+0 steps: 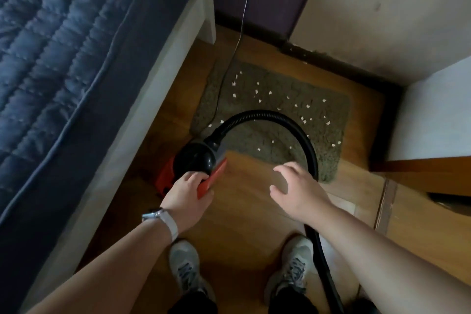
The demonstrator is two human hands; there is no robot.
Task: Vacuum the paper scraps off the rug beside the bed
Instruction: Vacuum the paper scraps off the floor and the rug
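1. The vacuum cleaner (196, 158) stands on the wooden floor (244, 211) between the bed (142, 99) and the near edge of the rug (254, 135).
2. The red part of the cleaner's body is gripped by the left hand (188, 186), with the fingers curled over its edge.
3. Nothing is held by the right hand (300, 188). It is spread open above the floor, just beside the hose (254, 112).
4. The paper scraps (234, 95) are scattered over most of the rug, none of them yet collected as far as can be judged. The hose arches over them and runs back past the shoes (183, 262). Its nozzle end is out of view.
5. Hazard: scraps may be swept onto the floor or pressed into the pile if the hose is dragged across the rug. The hose should be lifted clear.
6. Hazard: the power cord (241, 23) lies across the left part of the rug. It may be caught by the nozzle or snagged by a foot.
7. Hazard: light scraps may be blown about by exhaust air if the body is brought nearer.
8. Hazard: a small rug is likely to be lifted or bunched by suction unless it is held down.
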